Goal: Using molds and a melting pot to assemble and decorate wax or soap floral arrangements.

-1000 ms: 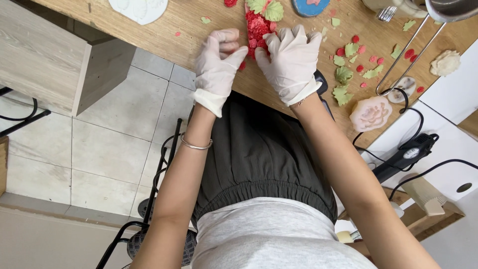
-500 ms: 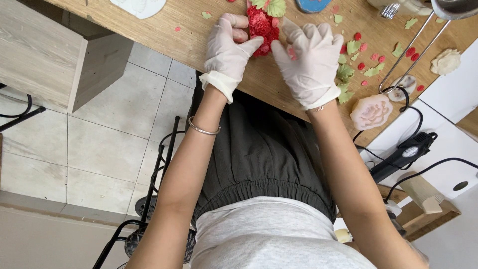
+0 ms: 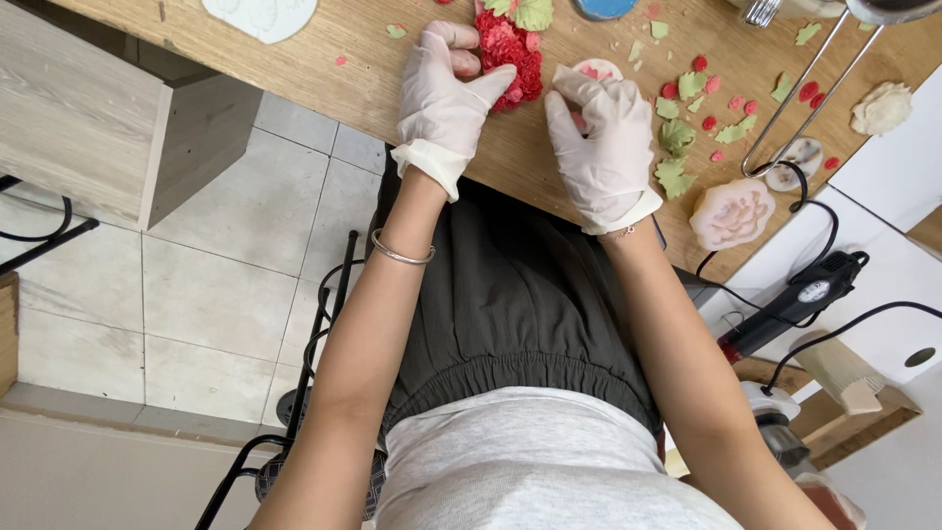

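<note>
Both my hands wear white gloves over a wooden table (image 3: 353,69). My left hand (image 3: 446,93) curls around a red ruffled clay flower (image 3: 510,49) with a green leaf (image 3: 533,12) at its top. My right hand (image 3: 601,142) has its fingers pinched on a small pale round piece with red bits (image 3: 596,71), just right of the flower. A silver bangle sits on my left wrist.
Green leaf cut-outs (image 3: 677,137) and small red clay pieces (image 3: 721,103) are scattered to the right. A pink rose-shaped mould (image 3: 731,213) lies near the table edge, a metal wire frame (image 3: 800,98) beyond it. A black corded tool (image 3: 800,299) lies lower right. A white flat piece (image 3: 260,15) sits upper left.
My right hand has come off the red flower and moved right, pinching the small pale piece. The left hand stays on the flower.
</note>
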